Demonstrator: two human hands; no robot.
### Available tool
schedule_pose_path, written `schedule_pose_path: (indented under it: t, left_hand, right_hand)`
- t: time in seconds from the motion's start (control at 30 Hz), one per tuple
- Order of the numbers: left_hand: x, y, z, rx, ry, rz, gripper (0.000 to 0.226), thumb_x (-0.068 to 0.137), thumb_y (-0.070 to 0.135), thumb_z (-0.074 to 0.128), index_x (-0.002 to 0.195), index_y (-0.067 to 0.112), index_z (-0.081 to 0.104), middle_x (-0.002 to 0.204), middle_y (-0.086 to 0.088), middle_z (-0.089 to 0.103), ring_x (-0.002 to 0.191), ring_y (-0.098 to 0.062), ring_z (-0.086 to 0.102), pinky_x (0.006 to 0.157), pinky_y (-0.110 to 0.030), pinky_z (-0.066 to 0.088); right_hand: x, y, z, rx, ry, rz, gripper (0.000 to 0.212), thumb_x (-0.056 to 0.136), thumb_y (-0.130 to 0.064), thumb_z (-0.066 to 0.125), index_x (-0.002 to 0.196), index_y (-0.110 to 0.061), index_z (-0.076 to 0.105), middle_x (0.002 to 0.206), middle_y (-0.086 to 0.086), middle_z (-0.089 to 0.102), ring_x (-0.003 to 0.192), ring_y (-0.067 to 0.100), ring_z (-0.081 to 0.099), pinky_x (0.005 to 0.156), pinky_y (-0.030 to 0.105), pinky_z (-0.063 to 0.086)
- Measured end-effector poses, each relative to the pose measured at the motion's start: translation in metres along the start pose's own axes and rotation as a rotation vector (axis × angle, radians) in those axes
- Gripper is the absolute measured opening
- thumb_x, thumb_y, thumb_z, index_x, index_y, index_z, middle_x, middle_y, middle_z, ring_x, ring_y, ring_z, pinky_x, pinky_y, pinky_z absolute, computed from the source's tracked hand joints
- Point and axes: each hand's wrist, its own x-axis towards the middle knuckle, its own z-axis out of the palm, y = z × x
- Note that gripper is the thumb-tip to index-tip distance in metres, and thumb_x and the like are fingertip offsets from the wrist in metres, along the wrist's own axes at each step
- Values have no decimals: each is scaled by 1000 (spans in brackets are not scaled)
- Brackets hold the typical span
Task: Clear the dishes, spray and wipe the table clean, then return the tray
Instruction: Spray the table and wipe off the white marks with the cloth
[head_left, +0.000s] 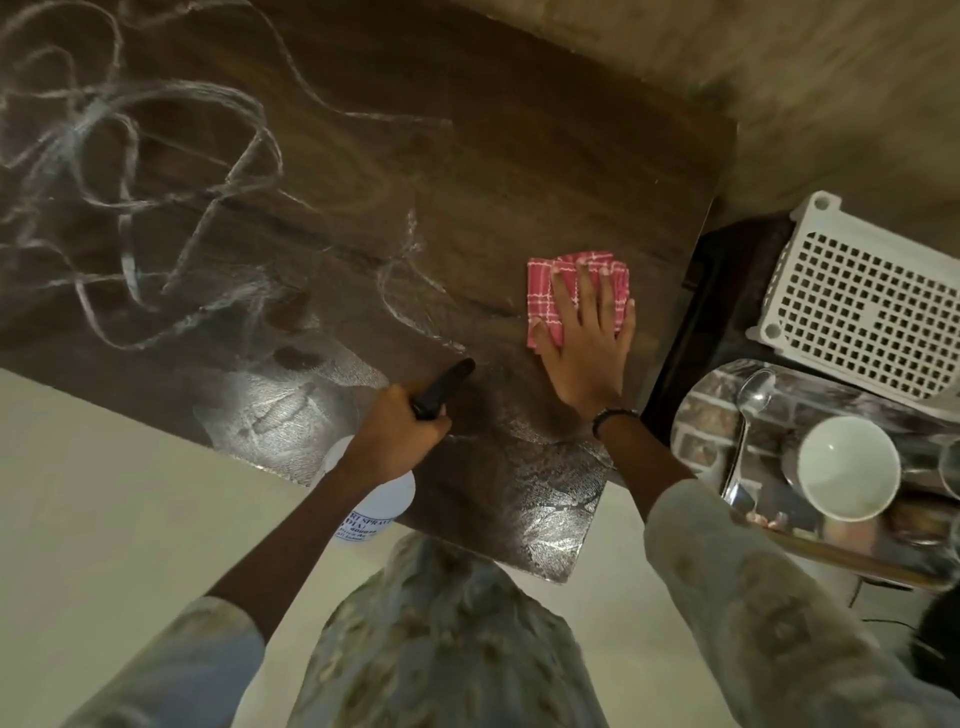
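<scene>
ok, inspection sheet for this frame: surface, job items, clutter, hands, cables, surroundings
Surface: dark wood table, whitish streaks across its left part, shiny patches near the front edge.
Job's things: red checked cloth flat on the table; spray bottle over the front edge; steel tray off to the right holding a white bowl and a spoon.
Clutter: nothing seen on the table.
Hands: left hand grips the bottle's black trigger head; right hand presses flat on the cloth.
Cables: nothing seen.
Surroundings: white perforated basket beyond the tray; pale floor.
</scene>
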Motion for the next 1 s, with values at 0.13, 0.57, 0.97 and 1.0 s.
schedule_pose_path:
  t: [0.13,0.57,0.97,1.0]
  left_hand:
    - [-1,-3,-1,-18,0,-33,4,84,9,63,84,5,64,60,-7,55,53,-14,50,54,-23,38]
    - [4,-7,-28,-119,79,-97,8,82,10,65,86,5,70,78,-28,66,41,-13,47,41,-23,39]
    - [1,-15,-35,-195,35,-52,13,80,-1,62,84,9,69,82,-28,64,38,-12,44,36,-16,36]
    - [1,-16,-35,-210,37,-59,11,81,-1,62,85,7,68,84,-30,63,41,-14,45,36,-16,37]
  right_hand:
    - [0,0,1,4,9,-1,61,94,-54,33,150,-30,23,159,3,19,148,28,8,115,54,-3]
    - [18,-34,0,13,-23,6,65,92,-55,22,151,-28,21,159,4,16,147,30,8,114,58,-1]
    - [-19,-91,23,-45,-83,-528,61,94,-54,32,149,-29,27,158,2,24,147,26,16,116,57,11]
    - [-24,-75,22,-75,-83,-561,62,94,-55,34,150,-29,27,158,2,23,147,25,15,116,56,11]
